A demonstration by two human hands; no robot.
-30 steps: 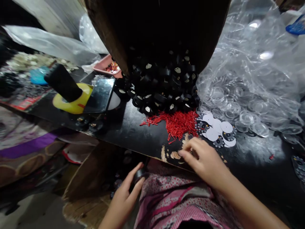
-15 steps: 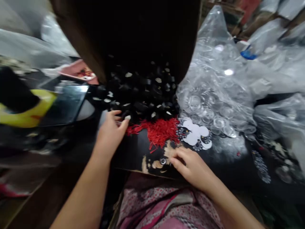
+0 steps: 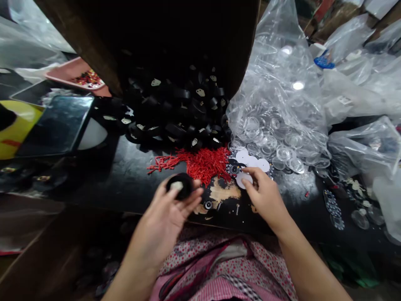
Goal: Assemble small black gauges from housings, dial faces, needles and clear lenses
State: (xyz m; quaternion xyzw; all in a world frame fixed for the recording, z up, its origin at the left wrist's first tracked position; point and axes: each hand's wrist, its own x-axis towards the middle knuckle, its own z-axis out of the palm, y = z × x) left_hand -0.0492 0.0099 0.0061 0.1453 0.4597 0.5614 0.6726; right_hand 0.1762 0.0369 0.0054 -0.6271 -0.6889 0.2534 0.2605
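Observation:
My left hand [image 3: 171, 209] is closed around a black round case [image 3: 181, 186] with a small pale tab on it, held just above the table's front part. With thumb and fingers, my right hand [image 3: 263, 192] grips a white round disc [image 3: 243, 180] at its edge. Beside that disc lie more white discs [image 3: 250, 159] and black dials printed with white marks [image 3: 233, 169]. Between the hands and the black pile spreads a heap of thin red plastic pieces [image 3: 205, 164]. A small round metal-rimmed part [image 3: 208, 205] rests near the front edge, close to a small screw [image 3: 237, 209].
A large dark box [image 3: 188, 37] lies open toward me, spilling black round cases [image 3: 178, 129]. To its right, a clear plastic bag [image 3: 282, 92] holds transparent round covers. At left are a phone-like dark panel [image 3: 58, 125], a pink tray [image 3: 67, 70] and a yellow object [image 3: 21, 113].
My left hand has come from the black pile toward me with a black round case in it. My right hand has moved right and up, onto a white disc.

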